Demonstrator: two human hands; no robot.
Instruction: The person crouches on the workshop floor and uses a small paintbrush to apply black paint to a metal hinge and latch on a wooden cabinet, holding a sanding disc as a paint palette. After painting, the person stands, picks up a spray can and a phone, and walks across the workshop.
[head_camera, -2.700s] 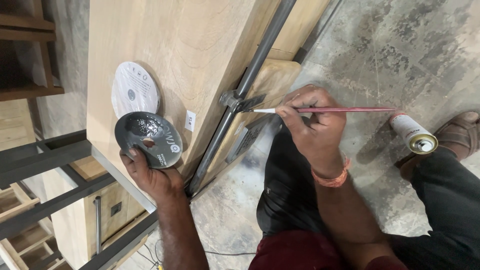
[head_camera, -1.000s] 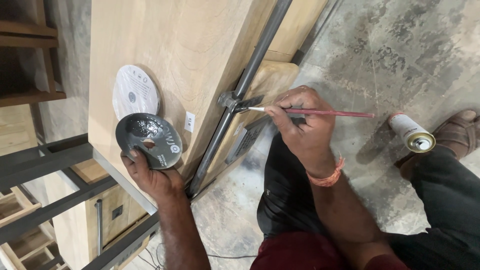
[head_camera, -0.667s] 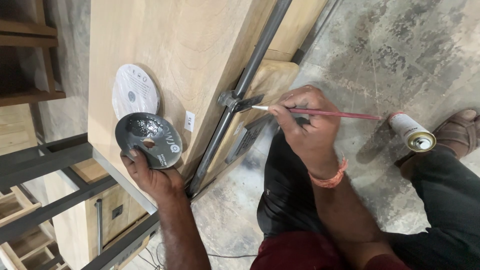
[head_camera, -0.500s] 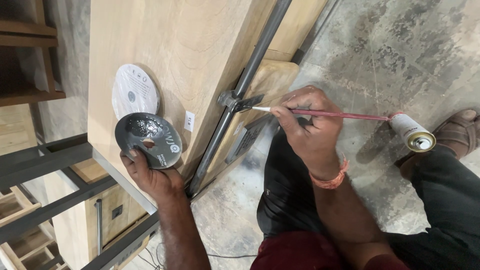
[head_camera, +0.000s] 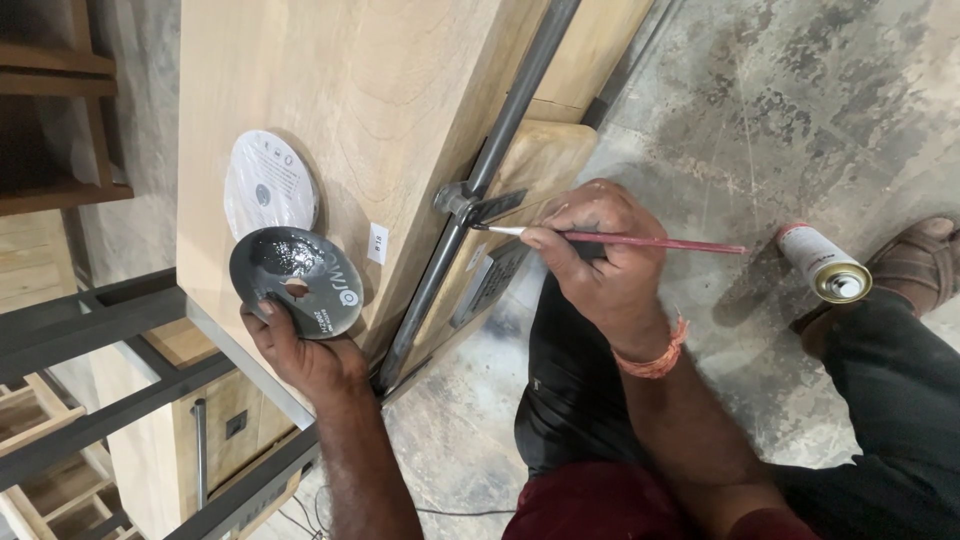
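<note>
At the far left stood wooden shelves (head_camera: 45, 130) and dark steel bars (head_camera: 90, 320) crossing below them. Next came a pale wood slab (head_camera: 340, 110), seen from above, with a white disc (head_camera: 268, 183) lying flat on it and a small white tag (head_camera: 377, 243) just beside. Overlapping the white disc's lower edge lay a dark disc (head_camera: 298, 281) with a hole at its middle. The left hand (head_camera: 300, 350) gripped this dark disc at the slab's near corner, thumb on top and fingers curled under the edge, so it was closed on the disc. Right of it a grey steel bar (head_camera: 480, 180) ran slantwise along the slab's side, with a small bracket (head_camera: 462, 203) fixed on it. The right hand (head_camera: 600, 260) pinched a thin red-handled brush (head_camera: 650, 241), fingers narrow and tight about the handle, an orange thread band (head_camera: 655, 355) around the wrist. The brush's pale tip touched the bracket on the bar, and its handle pointed away to the right. Beyond it, on the stained concrete floor (head_camera: 760, 90), a spray can (head_camera: 825, 265) lay on its side, near a sandalled foot (head_camera: 915, 265) at the right edge.
</note>
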